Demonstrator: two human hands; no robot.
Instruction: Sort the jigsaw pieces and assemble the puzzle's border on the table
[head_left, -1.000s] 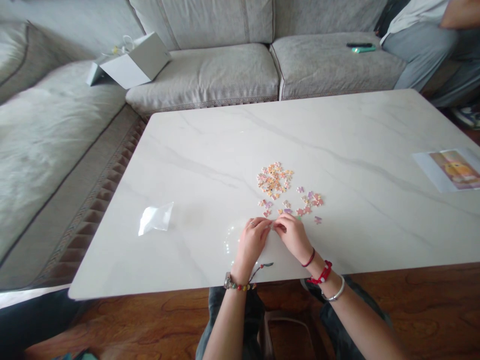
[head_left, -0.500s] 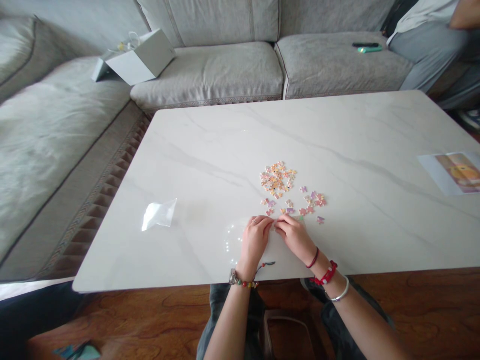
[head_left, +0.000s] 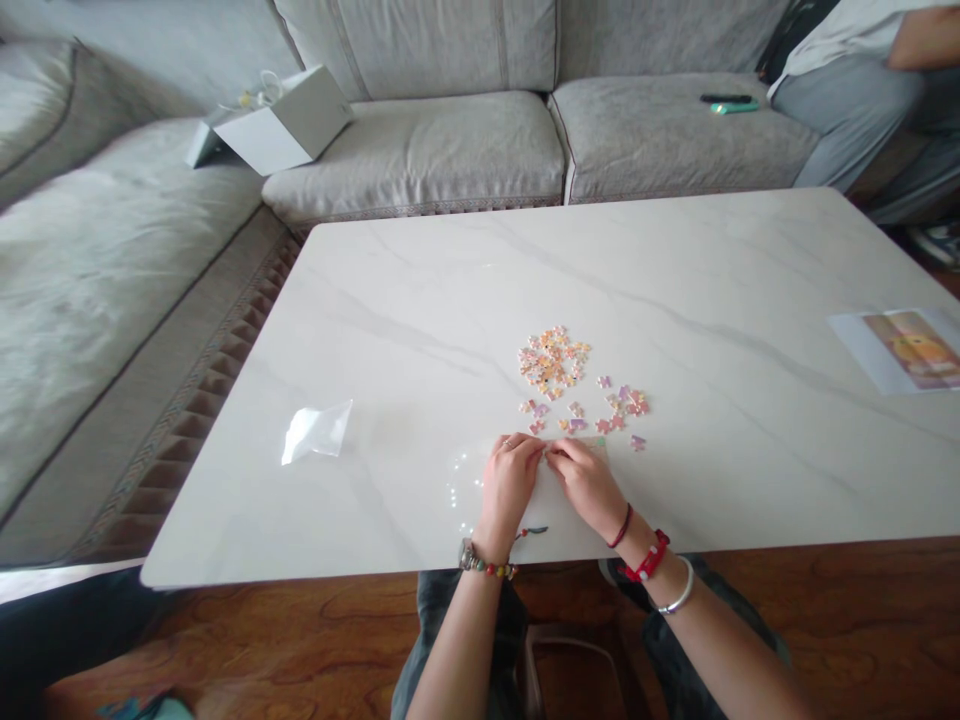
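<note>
My left hand (head_left: 511, 478) and my right hand (head_left: 586, 478) meet at their fingertips low over the table, both with thumb and forefinger pinched. Between them are small puzzle pieces, mostly hidden by the fingers. A pale strip of puzzle (head_left: 602, 442) with a green corner shows just behind my right hand. Beyond the hands lies a heap of orange, yellow and pink puzzle pieces (head_left: 553, 358). Loose pink and purple pieces (head_left: 636, 402) are scattered to its front right, and a purple piece (head_left: 637, 443) lies apart, right of my right hand.
On the white marbled table (head_left: 420, 300), a clear plastic bag (head_left: 318, 430) lies at left and a printed picture sheet (head_left: 911, 347) at far right. Behind stands a grey sofa (head_left: 457, 145) with a white box (head_left: 289, 120). A person (head_left: 862, 110) sits at the right end.
Both hands stay pinched together at nearly the same spot. My right hand has shifted slightly, showing a bit more of the strip behind it. The view has tilted a little.
</note>
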